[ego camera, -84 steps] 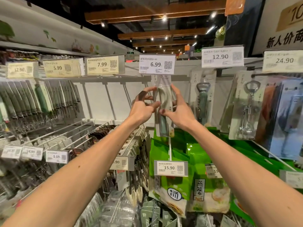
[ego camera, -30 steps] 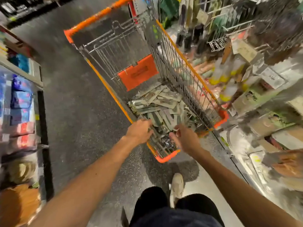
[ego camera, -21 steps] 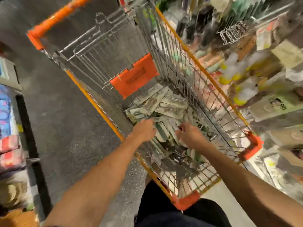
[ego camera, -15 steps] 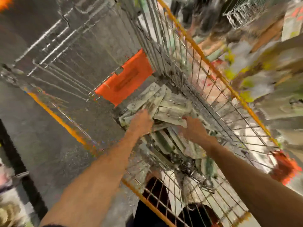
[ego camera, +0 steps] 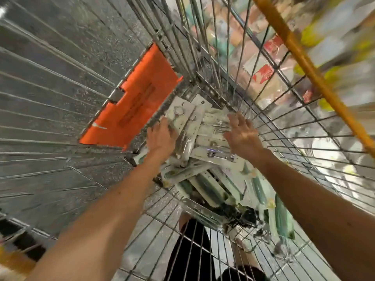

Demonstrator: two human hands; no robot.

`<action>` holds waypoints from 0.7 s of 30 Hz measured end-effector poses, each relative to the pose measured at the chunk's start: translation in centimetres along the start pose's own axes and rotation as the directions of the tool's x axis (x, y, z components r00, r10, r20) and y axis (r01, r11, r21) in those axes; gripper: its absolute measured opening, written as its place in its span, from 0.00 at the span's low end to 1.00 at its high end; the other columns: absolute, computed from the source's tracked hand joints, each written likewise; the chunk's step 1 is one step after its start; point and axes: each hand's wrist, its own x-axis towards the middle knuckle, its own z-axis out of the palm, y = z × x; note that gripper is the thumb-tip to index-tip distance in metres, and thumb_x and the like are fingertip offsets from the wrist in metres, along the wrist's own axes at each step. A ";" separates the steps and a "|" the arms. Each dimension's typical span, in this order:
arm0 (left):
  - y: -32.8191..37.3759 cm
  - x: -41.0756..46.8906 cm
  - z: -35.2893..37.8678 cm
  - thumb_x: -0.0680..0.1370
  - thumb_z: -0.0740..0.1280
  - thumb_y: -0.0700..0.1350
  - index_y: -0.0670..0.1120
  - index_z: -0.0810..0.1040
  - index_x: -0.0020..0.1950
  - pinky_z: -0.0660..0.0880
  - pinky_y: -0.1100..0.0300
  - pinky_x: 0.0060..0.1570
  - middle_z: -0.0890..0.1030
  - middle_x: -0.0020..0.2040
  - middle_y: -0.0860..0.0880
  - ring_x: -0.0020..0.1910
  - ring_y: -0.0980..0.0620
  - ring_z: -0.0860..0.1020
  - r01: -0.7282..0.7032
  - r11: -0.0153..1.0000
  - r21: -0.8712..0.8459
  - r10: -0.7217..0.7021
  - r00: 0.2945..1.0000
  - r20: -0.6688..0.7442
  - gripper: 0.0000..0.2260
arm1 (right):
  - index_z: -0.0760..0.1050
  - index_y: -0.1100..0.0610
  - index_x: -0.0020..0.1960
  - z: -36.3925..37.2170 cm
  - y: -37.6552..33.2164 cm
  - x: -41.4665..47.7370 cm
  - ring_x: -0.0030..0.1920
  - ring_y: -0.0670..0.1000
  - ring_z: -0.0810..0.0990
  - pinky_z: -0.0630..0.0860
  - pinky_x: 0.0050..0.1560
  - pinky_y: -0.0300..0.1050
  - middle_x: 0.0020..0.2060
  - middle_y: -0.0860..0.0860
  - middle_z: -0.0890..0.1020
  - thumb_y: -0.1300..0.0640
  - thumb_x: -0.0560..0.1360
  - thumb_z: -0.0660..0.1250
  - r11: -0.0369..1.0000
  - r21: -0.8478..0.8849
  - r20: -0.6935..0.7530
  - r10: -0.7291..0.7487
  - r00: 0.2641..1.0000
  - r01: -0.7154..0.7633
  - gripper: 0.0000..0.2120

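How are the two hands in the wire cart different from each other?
The left hand has its fingers close together, while the right hand spreads its fingers wide open. The left hand touches a long white card packet beside the orange plastic flap; the right hand is nearer the side wall of the silver wire cart. Both reach down over the pile of packets in the cart.

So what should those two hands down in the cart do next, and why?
Probably curl the fingers of the right hand round one of the packs: it is spread open just over the pile, holding nothing. The left hand rests on a pack at the pile's left edge; whether it grips is unclear. Both are deep inside the wire cart.
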 end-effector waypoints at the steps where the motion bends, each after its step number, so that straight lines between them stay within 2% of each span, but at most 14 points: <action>1: -0.2 0.2 -0.2 0.79 0.64 0.54 0.51 0.72 0.66 0.71 0.45 0.62 0.77 0.63 0.44 0.64 0.40 0.71 0.004 1.000 -0.008 -0.004 1.000 0.019 0.17 | 0.72 0.62 0.68 -0.3 -0.1 0.3 0.73 0.69 0.64 0.66 0.68 0.69 0.74 0.66 0.63 0.56 0.79 0.67 0.997 0.044 -0.006 0.066 0.998 -0.066 0.20; 2: -0.4 0.4 -0.4 0.77 0.66 0.58 0.53 0.73 0.63 0.73 0.45 0.61 0.78 0.60 0.45 0.61 0.41 0.74 0.010 0.999 -0.030 -0.009 0.999 0.048 0.17 | 0.66 0.59 0.73 -0.6 -0.3 0.7 0.73 0.66 0.65 0.63 0.71 0.63 0.73 0.63 0.66 0.52 0.80 0.65 0.989 0.094 0.017 0.110 0.994 -0.111 0.24; 3: -0.6 0.5 -0.7 0.74 0.68 0.62 0.54 0.73 0.60 0.74 0.45 0.60 0.78 0.59 0.47 0.60 0.42 0.75 0.025 0.998 -0.057 -0.020 0.996 0.087 0.19 | 0.60 0.57 0.76 -0.8 -0.5 0.8 0.72 0.62 0.67 0.61 0.73 0.58 0.71 0.60 0.69 0.47 0.81 0.61 0.975 0.129 0.125 0.167 0.978 -0.183 0.27; 4: -0.8 0.5 -0.9 0.72 0.69 0.64 0.53 0.72 0.60 0.74 0.45 0.60 0.78 0.58 0.49 0.61 0.43 0.75 0.049 0.995 -0.087 -0.036 0.990 0.138 0.23 | 0.58 0.56 0.76 -0.3 -0.3 0.9 0.70 0.60 0.71 0.64 0.71 0.55 0.68 0.59 0.73 0.44 0.81 0.58 0.969 0.128 0.201 0.184 0.962 -0.212 0.28; 5: -0.8 0.4 -0.9 0.71 0.71 0.65 0.51 0.72 0.61 0.74 0.45 0.60 0.77 0.58 0.50 0.61 0.44 0.75 0.081 0.989 -0.122 -0.056 0.979 0.196 0.26 | 0.60 0.56 0.75 -0.2 -0.3 0.7 0.67 0.59 0.73 0.70 0.68 0.54 0.67 0.59 0.74 0.42 0.80 0.58 0.969 0.111 0.207 0.194 0.959 -0.220 0.28; 7: -0.5 -0.1 -0.8 0.69 0.75 0.62 0.47 0.69 0.65 0.74 0.47 0.61 0.76 0.58 0.50 0.62 0.45 0.74 0.144 0.967 -0.209 -0.083 0.958 0.274 0.33 | 0.63 0.58 0.74 0.5 -0.1 0.0 0.67 0.60 0.72 0.72 0.66 0.57 0.70 0.61 0.71 0.40 0.79 0.61 0.975 0.052 0.166 0.204 0.965 -0.215 0.30; 10: 0.2 -0.8 0.1 0.71 0.76 0.59 0.44 0.61 0.74 0.67 0.45 0.69 0.69 0.70 0.41 0.72 0.39 0.65 0.178 0.946 -0.271 -0.106 0.959 0.262 0.40 | 0.67 0.58 0.72 1.0 0.2 -0.4 0.71 0.62 0.67 0.62 0.72 0.61 0.70 0.60 0.71 0.43 0.78 0.63 0.970 0.027 0.178 0.233 0.956 -0.242 0.28; 12: 0.8 -1.5 1.0 0.75 0.73 0.58 0.45 0.57 0.76 0.59 0.45 0.72 0.60 0.75 0.40 0.76 0.39 0.56 0.161 0.959 -0.235 -0.105 0.966 0.237 0.39 | 0.70 0.56 0.71 1.2 0.4 -0.7 0.74 0.60 0.62 0.55 0.74 0.57 0.71 0.58 0.71 0.46 0.78 0.65 0.955 0.115 0.219 0.246 0.944 -0.275 0.25; 13: 1.1 -1.9 1.3 0.75 0.72 0.57 0.46 0.59 0.75 0.60 0.45 0.71 0.60 0.74 0.40 0.75 0.39 0.56 0.148 0.962 -0.228 -0.098 0.972 0.215 0.36 | 0.70 0.56 0.71 1.3 0.6 -0.9 0.73 0.60 0.62 0.57 0.73 0.55 0.71 0.57 0.70 0.48 0.78 0.66 0.940 0.189 0.226 0.240 0.944 -0.284 0.24; 15: 1.3 -2.5 2.1 0.75 0.71 0.57 0.48 0.62 0.73 0.62 0.43 0.69 0.62 0.72 0.40 0.73 0.38 0.58 0.124 0.967 -0.221 -0.082 0.978 0.189 0.32 | 0.69 0.57 0.69 1.6 1.2 -1.1 0.67 0.59 0.70 0.68 0.65 0.52 0.69 0.58 0.71 0.51 0.75 0.71 0.874 0.365 0.237 0.247 0.939 -0.322 0.26; 17: 1.2 -2.7 2.8 0.72 0.73 0.61 0.48 0.62 0.74 0.64 0.41 0.70 0.64 0.72 0.40 0.72 0.38 0.61 0.124 0.972 -0.202 -0.083 0.977 0.197 0.37 | 0.66 0.59 0.69 1.4 1.2 -1.5 0.58 0.56 0.77 0.77 0.52 0.46 0.65 0.56 0.73 0.53 0.72 0.75 0.735 0.556 0.249 0.297 0.922 -0.387 0.30; 19: 1.2 -2.8 2.9 0.62 0.75 0.70 0.48 0.64 0.72 0.67 0.39 0.69 0.70 0.69 0.41 0.70 0.39 0.67 0.167 0.953 -0.254 -0.108 0.967 0.230 0.47 | 0.64 0.59 0.69 1.3 1.3 -1.8 0.52 0.54 0.78 0.75 0.40 0.39 0.59 0.53 0.73 0.51 0.70 0.77 0.557 0.677 0.320 0.367 0.874 -0.482 0.35; 20: 1.3 -2.8 2.8 0.57 0.75 0.73 0.48 0.65 0.72 0.68 0.40 0.68 0.71 0.69 0.42 0.69 0.40 0.70 0.180 0.943 -0.281 -0.107 0.960 0.259 0.51 | 0.66 0.59 0.68 1.4 1.3 -1.8 0.52 0.53 0.78 0.75 0.39 0.39 0.57 0.52 0.75 0.49 0.69 0.78 0.501 0.701 0.349 0.379 0.857 -0.507 0.34; 21: 1.3 -2.9 2.8 0.58 0.76 0.72 0.47 0.65 0.73 0.69 0.43 0.69 0.72 0.70 0.43 0.68 0.41 0.71 0.186 0.936 -0.298 -0.089 0.946 0.312 0.52 | 0.71 0.60 0.65 1.5 1.2 -1.7 0.51 0.53 0.79 0.77 0.40 0.41 0.56 0.52 0.78 0.49 0.69 0.78 0.479 0.709 0.375 0.366 0.852 -0.518 0.31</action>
